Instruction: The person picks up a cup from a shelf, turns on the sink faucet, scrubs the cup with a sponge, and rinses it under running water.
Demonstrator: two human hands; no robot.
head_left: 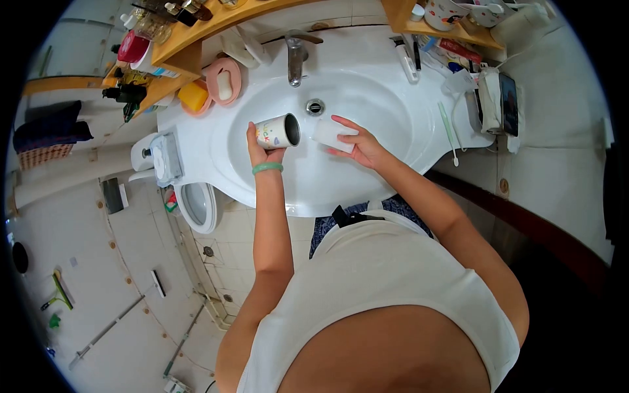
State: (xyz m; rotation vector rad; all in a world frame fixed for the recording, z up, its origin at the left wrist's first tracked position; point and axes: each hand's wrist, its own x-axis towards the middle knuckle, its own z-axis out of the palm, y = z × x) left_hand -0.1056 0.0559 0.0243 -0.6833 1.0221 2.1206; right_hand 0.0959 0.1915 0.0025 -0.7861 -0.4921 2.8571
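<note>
Over the white sink basin (pixel 386 124), my left hand (pixel 260 149) is wrapped round a white printed cup (pixel 272 133). The cup lies tilted on its side, and its dark metal-looking inside faces right. My right hand (pixel 364 147) grips a white block that looks like a sponge (pixel 331 135), with fingers and thumb around its right end. A small gap separates the block from the cup's mouth. Behind them are the drain (pixel 315 107) and the metal faucet (pixel 295 60); no running water shows.
Pink soap dishes (pixel 234 71) stand at the counter's back left, under a wooden shelf (pixel 196 33) of bottles. On the right lie a green toothbrush (pixel 448 130), a white tube (pixel 405 60) and a propped phone (pixel 508 103). A toilet (pixel 198 206) stands lower left.
</note>
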